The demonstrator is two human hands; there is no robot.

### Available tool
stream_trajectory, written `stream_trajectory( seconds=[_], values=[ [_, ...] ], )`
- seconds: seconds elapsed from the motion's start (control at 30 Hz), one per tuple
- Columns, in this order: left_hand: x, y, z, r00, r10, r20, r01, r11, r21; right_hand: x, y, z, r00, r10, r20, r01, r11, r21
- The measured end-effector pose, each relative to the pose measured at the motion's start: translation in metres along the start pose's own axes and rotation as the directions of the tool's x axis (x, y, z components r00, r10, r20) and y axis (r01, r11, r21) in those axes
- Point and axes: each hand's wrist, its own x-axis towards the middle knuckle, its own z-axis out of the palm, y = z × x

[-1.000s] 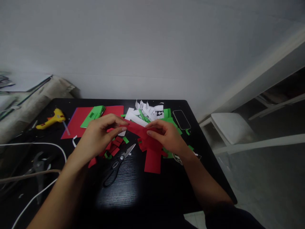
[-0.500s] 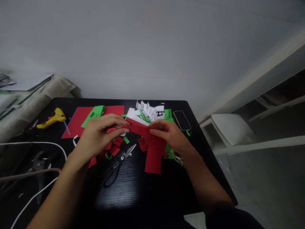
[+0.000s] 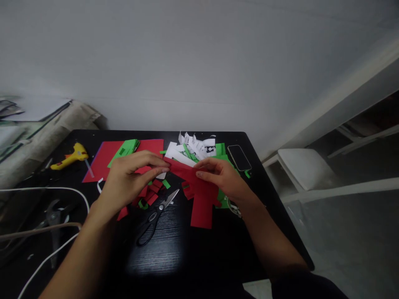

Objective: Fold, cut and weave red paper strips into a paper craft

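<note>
A red paper strip (image 3: 180, 168) is stretched between my two hands above the black table. Its left end is pinched by the thumb and fingers of my left hand (image 3: 129, 176). My right hand (image 3: 220, 176) pinches the other end, covering part of it. Below my right hand lies a wider red paper piece (image 3: 202, 211). Scissors (image 3: 158, 216) with black handles rest on the table between my forearms, blades pointing away from me. Small red paper pieces (image 3: 152, 192) are scattered beside my left hand. White paper scraps (image 3: 199, 145) are heaped just beyond the held strip.
At the left sit a yellow glue gun (image 3: 71, 158), a red sheet (image 3: 98, 166) with folded green paper (image 3: 123, 151) on it, pliers (image 3: 54, 216) and a white cable (image 3: 46, 187). A phone (image 3: 239, 158) lies right, near a white stool (image 3: 297, 168).
The red strip has tilted and shows a narrower face now. Both hands keep their pinch in nearly the same place. The whole view has shifted slightly.
</note>
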Motion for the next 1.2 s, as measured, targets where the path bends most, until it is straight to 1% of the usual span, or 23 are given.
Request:
stream_trajectory(
  seconds=[0.07, 0.13, 0.2, 0.23, 0.3, 0.37, 0.43, 0.5, 0.6, 0.67, 0.73, 0.8, 0.9, 1.03, 1.13, 1.2],
  values=[
    [-0.002, 0.000, 0.000, 0.997, 0.072, -0.025, -0.071, 0.997, 0.008, 0.000, -0.001, -0.001, 0.999, 0.050, 0.018, -0.051, 0.997, 0.066],
    [-0.003, -0.001, -0.001, 0.992, 0.115, -0.053, -0.115, 0.993, 0.011, 0.001, -0.001, -0.002, 0.994, 0.098, 0.044, -0.103, 0.985, 0.140],
    [-0.004, 0.000, -0.001, 0.990, 0.122, -0.070, -0.122, 0.992, 0.013, 0.002, -0.001, -0.002, 0.989, 0.135, 0.067, -0.145, 0.969, 0.198],
    [-0.003, 0.000, -0.001, 0.992, 0.107, -0.072, -0.106, 0.994, 0.015, 0.002, -0.001, -0.002, 0.987, 0.147, 0.070, -0.159, 0.964, 0.214],
    [-0.002, 0.002, -0.001, 0.998, 0.036, -0.047, -0.036, 0.999, -0.003, 0.003, 0.000, -0.002, 0.987, 0.150, 0.062, -0.161, 0.963, 0.217],
    [-0.001, 0.002, -0.001, 0.996, -0.079, 0.033, 0.081, 0.995, -0.054, 0.002, 0.002, 0.000, 0.994, 0.104, 0.030, -0.108, 0.979, 0.173],
    [0.000, 0.001, -0.001, 0.974, -0.171, 0.151, 0.190, 0.974, -0.123, 0.001, 0.004, 0.002, 0.999, 0.026, -0.020, -0.024, 0.995, 0.092],
    [0.000, 0.000, 0.000, 0.952, -0.204, 0.230, 0.243, 0.957, -0.158, -0.001, 0.006, 0.004, 0.997, -0.042, -0.062, 0.042, 0.999, 0.005],
    [-0.001, 0.000, 0.000, 0.950, -0.183, 0.252, 0.216, 0.970, -0.111, -0.002, 0.006, 0.008, 0.994, -0.093, -0.050, 0.087, 0.991, -0.101],
    [-0.001, 0.001, -0.001, 0.954, -0.166, 0.251, 0.186, 0.981, -0.062, -0.002, 0.006, 0.010, 0.989, -0.147, -0.014, 0.143, 0.974, -0.175],
    [0.000, 0.003, -0.001, 0.953, -0.158, 0.258, 0.176, 0.983, -0.049, -0.002, 0.007, 0.010, 0.975, -0.223, 0.023, 0.221, 0.941, -0.255],
    [0.001, 0.005, -0.002, 0.949, -0.150, 0.279, 0.172, 0.983, -0.058, -0.001, 0.007, 0.010, 0.966, -0.249, 0.071, 0.259, 0.914, -0.311],
    [0.001, 0.008, -0.005, 0.945, -0.102, 0.311, 0.127, 0.990, -0.060, -0.001, 0.007, 0.007, 0.974, -0.189, 0.124, 0.219, 0.927, -0.305],
    [-0.001, 0.011, -0.010, 0.947, -0.023, 0.319, 0.032, 0.999, -0.021, -0.001, 0.006, 0.007, 0.985, -0.126, 0.119, 0.153, 0.957, -0.246],
    [-0.001, 0.013, -0.010, 0.956, -0.012, 0.292, 0.018, 1.000, -0.017, -0.003, 0.006, 0.009, 0.990, -0.073, 0.121, 0.100, 0.965, -0.242],
    [0.000, 0.014, -0.008, 0.968, -0.021, 0.251, 0.030, 0.999, -0.030, -0.004, 0.006, 0.009, 0.990, -0.047, 0.136, 0.080, 0.965, -0.248]
  ],
)
